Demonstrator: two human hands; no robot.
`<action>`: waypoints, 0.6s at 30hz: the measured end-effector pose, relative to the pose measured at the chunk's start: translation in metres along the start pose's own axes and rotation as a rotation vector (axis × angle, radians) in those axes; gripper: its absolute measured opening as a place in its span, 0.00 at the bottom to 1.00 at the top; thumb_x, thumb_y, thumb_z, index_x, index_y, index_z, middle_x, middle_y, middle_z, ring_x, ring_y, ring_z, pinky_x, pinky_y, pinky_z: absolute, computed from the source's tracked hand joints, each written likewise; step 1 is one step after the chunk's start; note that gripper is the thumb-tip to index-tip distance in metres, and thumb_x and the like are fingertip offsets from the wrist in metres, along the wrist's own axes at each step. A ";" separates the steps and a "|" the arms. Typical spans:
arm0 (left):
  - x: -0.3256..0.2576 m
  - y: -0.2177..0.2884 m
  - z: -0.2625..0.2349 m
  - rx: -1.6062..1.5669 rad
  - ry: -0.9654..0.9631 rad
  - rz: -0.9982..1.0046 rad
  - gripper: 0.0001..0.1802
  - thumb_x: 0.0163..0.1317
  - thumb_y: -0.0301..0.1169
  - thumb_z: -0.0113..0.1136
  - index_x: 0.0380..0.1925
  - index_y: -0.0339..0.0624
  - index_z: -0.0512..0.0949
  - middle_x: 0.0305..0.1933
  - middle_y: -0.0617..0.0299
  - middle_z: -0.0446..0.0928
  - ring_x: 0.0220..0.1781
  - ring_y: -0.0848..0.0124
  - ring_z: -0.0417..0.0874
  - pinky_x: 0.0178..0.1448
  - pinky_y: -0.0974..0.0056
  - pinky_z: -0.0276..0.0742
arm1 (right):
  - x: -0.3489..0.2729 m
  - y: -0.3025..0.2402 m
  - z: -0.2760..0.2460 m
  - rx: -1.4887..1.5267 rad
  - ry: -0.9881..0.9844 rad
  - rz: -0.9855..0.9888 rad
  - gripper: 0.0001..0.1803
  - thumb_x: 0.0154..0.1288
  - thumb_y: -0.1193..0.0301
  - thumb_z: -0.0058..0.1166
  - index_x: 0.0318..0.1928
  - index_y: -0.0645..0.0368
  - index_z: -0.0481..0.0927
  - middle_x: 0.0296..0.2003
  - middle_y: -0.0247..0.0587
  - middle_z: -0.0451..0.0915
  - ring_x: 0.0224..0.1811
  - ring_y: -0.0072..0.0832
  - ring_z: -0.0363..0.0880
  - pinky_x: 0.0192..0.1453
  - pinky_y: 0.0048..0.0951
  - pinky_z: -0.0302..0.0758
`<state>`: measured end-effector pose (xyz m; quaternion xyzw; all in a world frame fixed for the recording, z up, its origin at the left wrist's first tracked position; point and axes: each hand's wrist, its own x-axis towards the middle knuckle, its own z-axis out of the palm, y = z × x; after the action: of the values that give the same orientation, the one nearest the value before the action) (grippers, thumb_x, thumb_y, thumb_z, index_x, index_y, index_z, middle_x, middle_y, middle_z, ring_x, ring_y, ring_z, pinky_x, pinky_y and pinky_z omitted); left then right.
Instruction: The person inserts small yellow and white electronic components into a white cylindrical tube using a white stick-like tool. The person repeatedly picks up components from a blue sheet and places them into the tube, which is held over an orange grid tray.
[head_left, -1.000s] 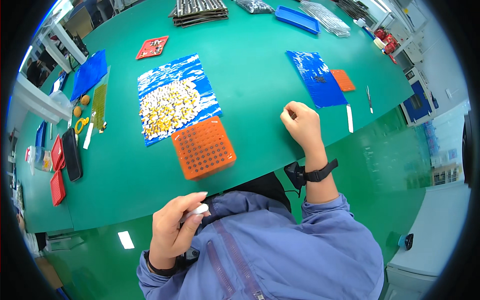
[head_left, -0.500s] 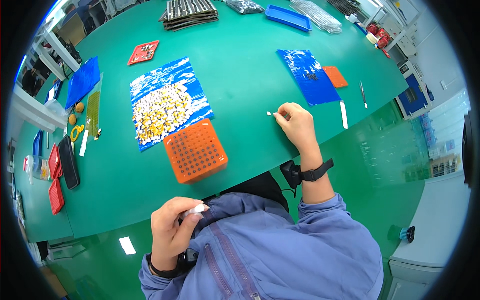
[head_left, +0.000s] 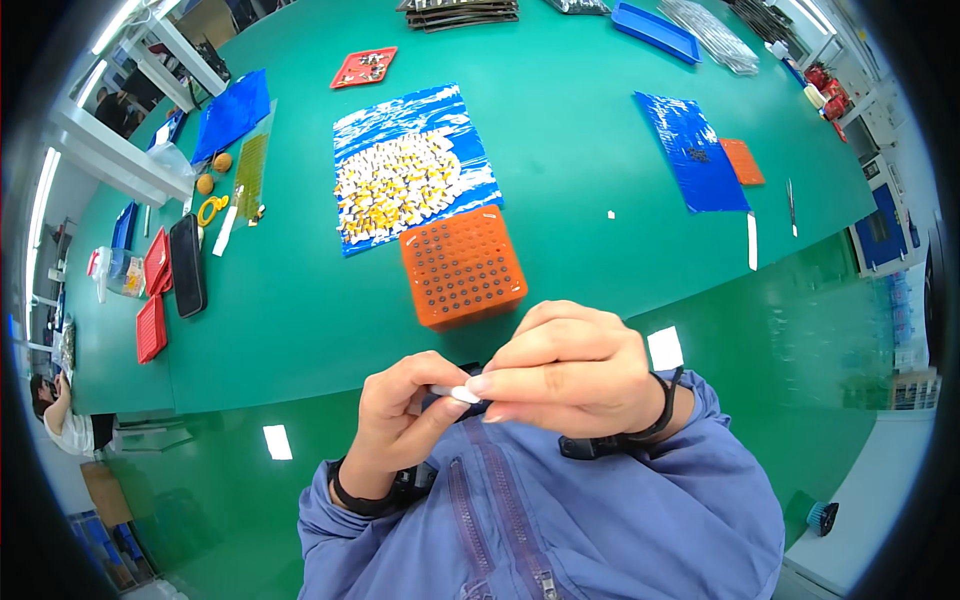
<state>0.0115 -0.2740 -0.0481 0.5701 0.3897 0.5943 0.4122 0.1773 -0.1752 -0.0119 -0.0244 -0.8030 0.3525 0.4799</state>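
Observation:
In front of my jacket, my left hand [head_left: 405, 408] is closed, with a small white piece [head_left: 463, 394] between its thumb and fingertips. My right hand [head_left: 578, 372] meets it there, its fingers pinched at the same white piece. The exact shape of what they hold is partly hidden by the fingertips. Just beyond the hands stands an orange block [head_left: 465, 300] with rows of holes, many filled with small dark round parts. Behind it lies a blue sheet [head_left: 405, 106] covered with many small white and yellow pieces [head_left: 395, 185].
A tiny white bit [head_left: 611, 214] lies on the green table [head_left: 560, 120]. To the right are another blue sheet [head_left: 690, 180], a flat orange piece [head_left: 741, 161] and tweezers [head_left: 792, 208]. Yellow scissors [head_left: 211, 210], a black case [head_left: 187, 266] and red trays [head_left: 151, 328] lie left.
My right hand has left the table at the right and come to my left hand. The white bit beside it stays on the table. The whole view has shifted.

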 end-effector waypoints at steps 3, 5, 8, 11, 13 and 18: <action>0.001 0.002 0.002 0.001 0.006 0.029 0.07 0.54 0.17 0.56 0.34 0.33 0.73 0.29 0.58 0.75 0.28 0.75 0.74 0.30 0.73 0.68 | 0.001 0.002 0.010 0.000 0.035 -0.006 0.14 0.44 0.75 0.65 0.35 0.59 0.82 0.27 0.34 0.76 0.23 0.26 0.72 0.27 0.24 0.69; 0.002 0.002 0.002 0.008 0.004 0.063 0.07 0.54 0.17 0.56 0.34 0.33 0.74 0.28 0.58 0.75 0.28 0.74 0.75 0.30 0.73 0.68 | 0.000 0.003 0.012 0.018 0.036 -0.005 0.14 0.43 0.74 0.65 0.35 0.59 0.82 0.27 0.34 0.76 0.23 0.25 0.72 0.27 0.24 0.69; 0.005 -0.002 0.001 0.021 -0.033 0.151 0.06 0.54 0.19 0.57 0.34 0.33 0.74 0.28 0.57 0.76 0.28 0.74 0.75 0.28 0.72 0.68 | -0.001 0.005 0.015 0.084 0.039 0.007 0.14 0.44 0.73 0.65 0.36 0.59 0.82 0.27 0.34 0.76 0.23 0.25 0.72 0.26 0.24 0.69; 0.002 -0.006 0.006 -0.092 0.040 0.150 0.06 0.55 0.20 0.57 0.33 0.32 0.74 0.28 0.56 0.76 0.27 0.73 0.76 0.27 0.71 0.68 | -0.001 0.007 0.020 0.103 0.040 0.009 0.14 0.45 0.71 0.65 0.36 0.59 0.82 0.27 0.34 0.75 0.23 0.25 0.72 0.26 0.24 0.70; 0.002 -0.008 0.007 -0.162 0.026 0.156 0.05 0.56 0.21 0.57 0.32 0.32 0.74 0.27 0.56 0.77 0.26 0.73 0.75 0.26 0.71 0.68 | -0.004 0.007 0.027 0.150 0.074 0.022 0.16 0.44 0.68 0.65 0.36 0.60 0.82 0.26 0.32 0.73 0.23 0.23 0.69 0.26 0.22 0.66; 0.001 -0.006 0.002 -0.200 -0.048 0.076 0.05 0.59 0.25 0.54 0.29 0.32 0.75 0.26 0.56 0.77 0.25 0.72 0.76 0.27 0.71 0.69 | -0.004 0.011 0.031 0.196 0.041 0.049 0.19 0.42 0.64 0.66 0.37 0.59 0.83 0.25 0.29 0.70 0.22 0.20 0.67 0.25 0.21 0.63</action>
<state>0.0136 -0.2713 -0.0529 0.5547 0.2963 0.6317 0.4534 0.1520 -0.1855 -0.0304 -0.0043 -0.7538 0.4403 0.4877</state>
